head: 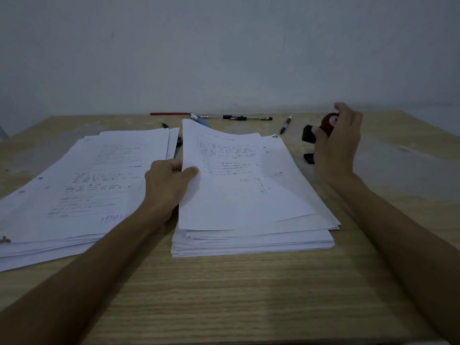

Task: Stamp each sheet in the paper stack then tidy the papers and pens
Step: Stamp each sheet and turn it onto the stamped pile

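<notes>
Two paper stacks lie on the wooden table (224, 295). The right stack (251, 235) is thick; its top sheet (231, 185) is lifted at the left edge, pinched by my left hand (169, 185) between thumb and fingers. The left stack (82, 185) is spread flatter, and its top page bears a bluish stamp mark near the lower right corner. My right hand (338, 145) holds a stamp (321, 129) with a dark red knob and black base, raised to the right of the right stack. Several pens (246, 118) lie along the far edge.
A black marker (285, 125) lies slanted near the stamp. A small black object (309, 158), perhaps the stamp's cap or pad, sits on the table under my right hand. A red pen (169, 113) and a blue pen (200, 120) lie behind the stacks. A wall closes the far side.
</notes>
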